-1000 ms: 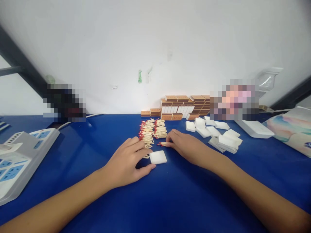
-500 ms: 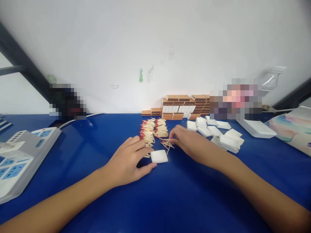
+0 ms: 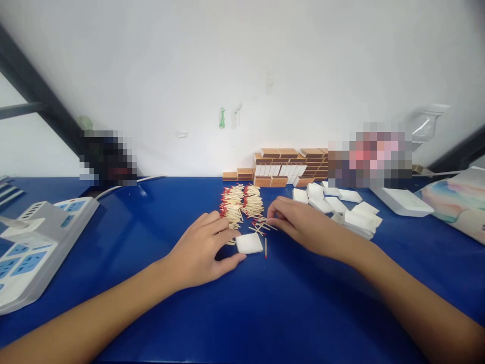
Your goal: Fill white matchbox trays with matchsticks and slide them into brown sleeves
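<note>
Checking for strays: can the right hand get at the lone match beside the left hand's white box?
Likely yes: nothing covers the lone match, the right hand is close, and the white box lies alongside.

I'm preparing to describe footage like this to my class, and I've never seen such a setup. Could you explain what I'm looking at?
There is no machine here. A person works with two bare hands, filmed by a camera worn on their head, looking forward and down; that is why the forearms reach in from below.

On the blue table lie two piles of red-tipped matches. Behind them are stacked matchboxes, with scattered white pieces to the right and a power strip far left.

The left hand holds a small white box between thumb and forefinger. The right hand is at some loose matches; whether it pinches one is unclear.
</note>
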Tool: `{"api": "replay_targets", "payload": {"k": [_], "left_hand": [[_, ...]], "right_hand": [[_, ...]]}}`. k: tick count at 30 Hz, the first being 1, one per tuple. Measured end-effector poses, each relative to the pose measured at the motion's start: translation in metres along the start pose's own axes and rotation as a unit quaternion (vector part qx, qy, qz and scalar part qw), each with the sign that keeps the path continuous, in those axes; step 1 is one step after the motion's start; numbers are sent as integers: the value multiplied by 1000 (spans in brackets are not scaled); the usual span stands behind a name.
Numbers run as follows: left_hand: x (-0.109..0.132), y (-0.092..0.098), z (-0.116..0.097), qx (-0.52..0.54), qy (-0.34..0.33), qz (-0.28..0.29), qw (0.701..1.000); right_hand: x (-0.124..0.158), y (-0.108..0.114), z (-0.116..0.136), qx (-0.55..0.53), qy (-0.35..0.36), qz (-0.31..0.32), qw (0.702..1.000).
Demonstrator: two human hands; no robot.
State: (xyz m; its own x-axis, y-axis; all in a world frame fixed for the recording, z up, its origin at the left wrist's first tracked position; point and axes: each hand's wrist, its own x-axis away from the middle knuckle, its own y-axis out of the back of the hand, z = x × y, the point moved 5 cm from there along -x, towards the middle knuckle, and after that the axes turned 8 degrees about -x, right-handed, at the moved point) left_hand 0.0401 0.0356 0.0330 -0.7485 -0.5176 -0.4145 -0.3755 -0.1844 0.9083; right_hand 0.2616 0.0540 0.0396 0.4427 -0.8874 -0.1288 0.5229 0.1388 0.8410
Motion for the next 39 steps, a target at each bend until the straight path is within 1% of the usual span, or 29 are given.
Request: {"api": "replay_targets", "payload": {"k": [3,6,8,11,14,17,21,23,28,31,34,39], "left_hand": [[0,1,-2,-2,-3,-5,1000],[0,2,-3,-4,-5,-3,1000],[0,1,-3,-4,-6,-2,1000],[0,1,-2,1,-4,-2,1000],[1,0,-2,10,-6,-1,1000],[2,0,-5,18,-15,0,1000],[2,0,-9,19,-27,3,999],[3,0,-9,19,-28,2,999],[3,-2,-7,20,-19,-4,1000],[1,0,-3,13,9,-20,1000],[0,3,0,5,35,-36,999],[1,5,1,3,39,-43,998]], "right_hand": [[3,-3,17,-37,26,-11,999],[6,-13,34,-48,45,19,998],[8,-17,37,-42,56,34,997],[7,-11,29,-17,57,9,998],[3,-6,17,4,39,-27,999],[-1,-13,13,-10,24,-32,999],[-6,-28,14,-21,16,-23,999],[-7,-30,14,-23,14,-23,999],[-5,-19,12,-69,2,-52,996],[-4,-13,15,-123,-4,-62,990],[-3,-9,21,-171,5,-73,982],[0,-4,29,-151,51,-99,982]]}}
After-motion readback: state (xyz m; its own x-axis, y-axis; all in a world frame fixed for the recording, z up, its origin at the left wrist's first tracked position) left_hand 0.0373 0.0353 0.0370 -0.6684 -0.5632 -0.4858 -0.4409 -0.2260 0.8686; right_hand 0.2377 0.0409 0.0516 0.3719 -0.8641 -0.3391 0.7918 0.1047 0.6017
